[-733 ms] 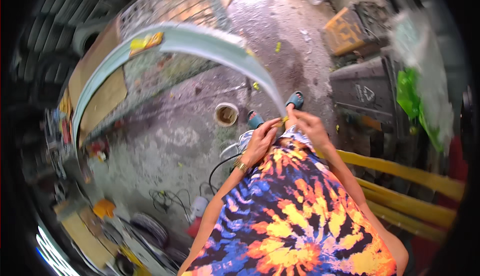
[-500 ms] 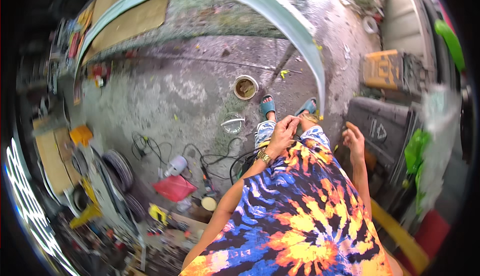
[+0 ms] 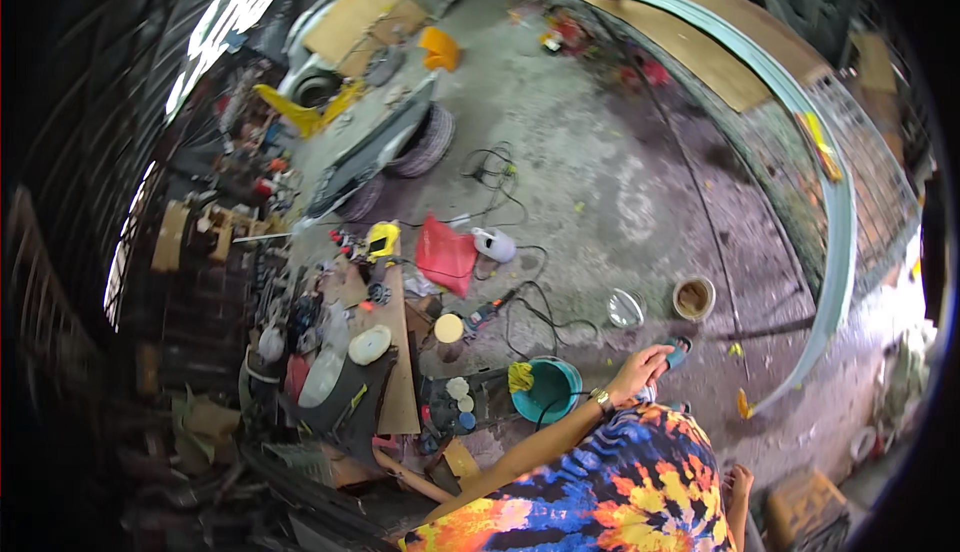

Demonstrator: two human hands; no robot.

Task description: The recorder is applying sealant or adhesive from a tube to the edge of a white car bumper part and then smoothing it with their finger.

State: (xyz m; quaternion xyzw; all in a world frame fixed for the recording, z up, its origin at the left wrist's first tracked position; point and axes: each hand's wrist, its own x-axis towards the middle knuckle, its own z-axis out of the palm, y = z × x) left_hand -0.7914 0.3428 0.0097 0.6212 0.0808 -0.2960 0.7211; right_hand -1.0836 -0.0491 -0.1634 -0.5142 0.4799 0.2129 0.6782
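My left hand (image 3: 638, 374), with a gold watch at its wrist, hovers in front of my shirt near my sandal (image 3: 679, 353). Its fingers are bent and pressed together; what they pinch, if anything, cannot be made out. Lower and to the right, my right hand (image 3: 738, 480) hangs beside my shirt, loosely curled and apart from any object, with nothing visible in it. On the floor past my left hand stand a white tub of brown stuff (image 3: 694, 299) and a clear round lid (image 3: 626, 308). A teal bucket (image 3: 570, 392) with a yellow cloth (image 3: 520, 378) on its rim is left of that hand.
A long pale-green curved panel (image 3: 838, 252) arcs along the right. Black cords and a power tool (image 3: 488, 312) lie on the floor beside a red bag (image 3: 445, 255) and a white jug (image 3: 494, 244). Left stands a cluttered bench (image 3: 402, 382); tyres (image 3: 428, 142) lie beyond it.
My view has swung left, bringing the bench and teal bucket into sight and shifting the floor things rightward. My right hand has dropped lower in the picture; its fingers look more curled.
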